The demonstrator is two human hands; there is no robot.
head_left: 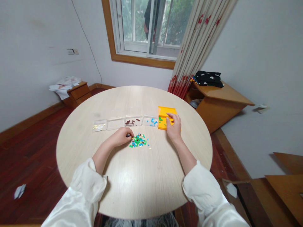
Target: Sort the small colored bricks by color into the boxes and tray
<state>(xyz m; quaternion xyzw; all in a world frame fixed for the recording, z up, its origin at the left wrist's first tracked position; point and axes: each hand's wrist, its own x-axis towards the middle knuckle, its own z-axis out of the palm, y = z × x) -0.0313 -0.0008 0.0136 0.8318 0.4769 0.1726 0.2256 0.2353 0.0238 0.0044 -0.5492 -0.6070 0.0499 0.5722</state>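
Observation:
My left hand (123,136) is at the left edge of a loose pile of small building bricks (139,141) in green, blue, brown and pale yellow. Its fingers are curled together, and what they pinch, if anything, is hidden. Over an open yellow box (162,127) hovers my right hand (174,126), thumb and fingers apart. Green bricks (160,119) lie inside that box. Left of it, a clear box (151,125) contains blue bricks, and another clear box (133,125) contains brown ones. Pale yellow bricks (99,127) lie in the leftmost clear box.
A clear box (115,128) stands second from the left in the row. Everything rests on a round pale wooden table (142,186). Behind it are a window (151,28) and a curtain (196,41). Folded black cloth (208,78) lies on a wooden cabinet (213,107) at the right.

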